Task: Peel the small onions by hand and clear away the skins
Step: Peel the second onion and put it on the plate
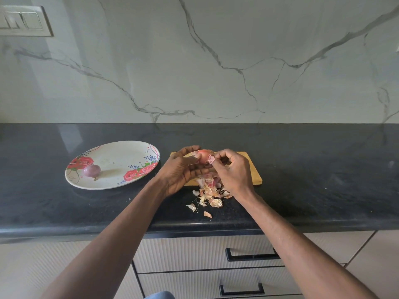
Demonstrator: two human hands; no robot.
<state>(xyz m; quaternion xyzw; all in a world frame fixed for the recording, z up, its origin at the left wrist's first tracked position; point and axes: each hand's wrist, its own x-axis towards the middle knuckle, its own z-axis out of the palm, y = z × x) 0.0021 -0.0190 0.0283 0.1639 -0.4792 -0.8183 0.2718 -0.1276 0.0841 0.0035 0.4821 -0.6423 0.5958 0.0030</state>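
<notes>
Wooden cutting board (252, 169) was mostly covered by both hands; only its right end and a strip of the near edge showed. Far-left corner barely peeked out behind the left hand (180, 169).

Onion (204, 156) in hand was partly hidden: left fingers curled round it from the left and under, so only the top and right face were visible. Right hand (232, 169) pinched a scrap of pink skin (211, 159) at the onion's right side, thumb and forefinger closed on it (remaining fingers curled, hard to separate). Onion was held above the board, not resting on it.

Pile of peeled skins (210, 190) sat below the hands, straddling the board's near edge and spilling onto the black countertop (323, 169). Upper part of the pile was hidden under the wrists, so no full piece count; two loose flakes lay apart nearer the counter edge.

Counts: onions visible, two. One in hand, one peeled purple onion (92, 170) on the floral oval plate (121, 154), left of the board, well apart from the hands. One plate, one board.

Switch panel (23, 20) was cut off at the top-left frame edge. Two drawer handles (251, 254) showed below the counter.
</notes>
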